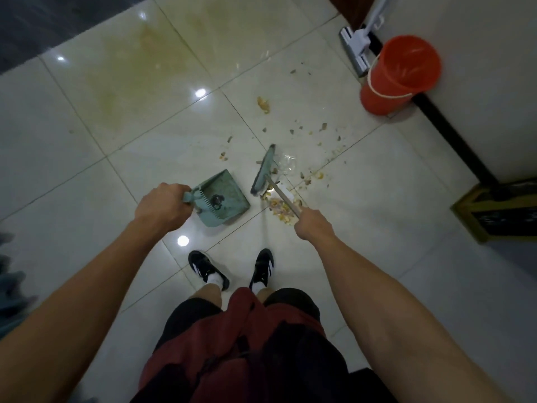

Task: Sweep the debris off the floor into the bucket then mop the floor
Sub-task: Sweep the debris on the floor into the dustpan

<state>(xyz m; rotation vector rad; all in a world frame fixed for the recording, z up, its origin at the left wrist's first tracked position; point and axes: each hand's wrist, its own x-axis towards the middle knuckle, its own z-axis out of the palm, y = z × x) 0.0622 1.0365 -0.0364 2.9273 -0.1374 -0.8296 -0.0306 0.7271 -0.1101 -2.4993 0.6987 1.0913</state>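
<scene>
The left hand (162,206) has its fingers wrapped round the handle of the dustpan (222,197), which sits on the floor (87,175) with its open lip toward the broom head (264,173); a small dark bit already lies in the pan. The right hand (312,225) grips the broom stick, fingers clenched on it, and the head stands just beside the pan, a narrow gap between them. The debris (280,206) is mostly on the far side of the broom from the pan: a heap under the stick near the right hand, a crumpled clear wrapper (286,164) touching the bristles, and loose crumbs strewn toward the bucket (401,74), which stands well apart by the wall with the mop (356,50) leaning behind it. The likely trouble is scatter: a fast stroke could flick the light crumbs and wrapper past the pan's lip or over its sides, and if the lip is not pressed flat, fine bits would slide under it. The pan is small, so one big push may overfill it and spill on the carry to the bucket. A yellowish stain (139,62) spreads over the tiles beyond; dragging bristles through it, if wet, would smear crumbs and foul the broom. Both shoes (261,267) stand near the heap, so a step forward could tread it in.
</scene>
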